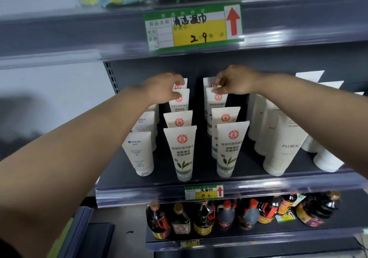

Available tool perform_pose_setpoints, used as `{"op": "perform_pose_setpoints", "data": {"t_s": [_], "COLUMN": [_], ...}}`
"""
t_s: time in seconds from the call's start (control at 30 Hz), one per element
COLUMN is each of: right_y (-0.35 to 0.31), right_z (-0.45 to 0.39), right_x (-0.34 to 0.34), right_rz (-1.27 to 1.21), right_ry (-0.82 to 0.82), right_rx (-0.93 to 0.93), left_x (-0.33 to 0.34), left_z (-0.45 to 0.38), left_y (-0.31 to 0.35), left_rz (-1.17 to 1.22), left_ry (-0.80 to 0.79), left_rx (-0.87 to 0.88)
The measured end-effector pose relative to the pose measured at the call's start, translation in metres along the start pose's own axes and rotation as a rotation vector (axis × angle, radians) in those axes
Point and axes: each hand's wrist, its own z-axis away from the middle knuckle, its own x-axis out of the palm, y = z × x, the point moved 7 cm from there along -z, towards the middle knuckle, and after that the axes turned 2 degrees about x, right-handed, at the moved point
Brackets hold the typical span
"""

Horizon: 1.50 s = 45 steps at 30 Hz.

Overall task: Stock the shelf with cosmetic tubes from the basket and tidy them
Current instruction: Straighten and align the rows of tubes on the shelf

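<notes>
Both arms reached to the back of the shelf. The left hand pinched the top of a rear green-tea tube in the left row; the right hand pinched the top of the rear tube in the neighbouring row. Both rows stood cap-down, running to the shelf's front edge. Floral tubes stood toward the right end, blue-labelled tubes toward the left.
</notes>
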Motion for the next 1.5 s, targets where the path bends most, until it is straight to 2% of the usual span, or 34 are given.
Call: {"op": "perform_pose_setpoints", "data": {"t_s": [0.2,0.47,0.67,1.07,1.3,1.5], "right_y": [0.000,0.002,0.002,-0.010,-0.015,-0.014], "right_z": [-0.020,-0.020,-0.013,0.010,0.015,0.013], "right_x": [0.020,0.029,0.028,0.028,0.026,0.028], "right_rz": [0.012,-0.130,-0.159,-0.167,-0.103,-0.066], "right_ry": [-0.178,-0.279,-0.233,-0.282,-0.253,-0.247], "right_rx": [-0.030,-0.048,-0.042,-0.055,-0.070,-0.077], "left_x": [0.024,0.029,0.029,0.029,0.025,0.026], "left_z": [-0.021,-0.023,-0.015,0.010,0.015,0.014], "left_y": [-0.008,-0.012,-0.010,0.006,0.013,0.009], "left_rz": [-0.100,0.061,0.028,0.138,0.006,-0.013], "left_ry": [-0.202,-0.302,-0.295,-0.338,-0.292,-0.287], "left_rx": [-0.056,-0.090,-0.085,-0.043,0.015,0.033]}}
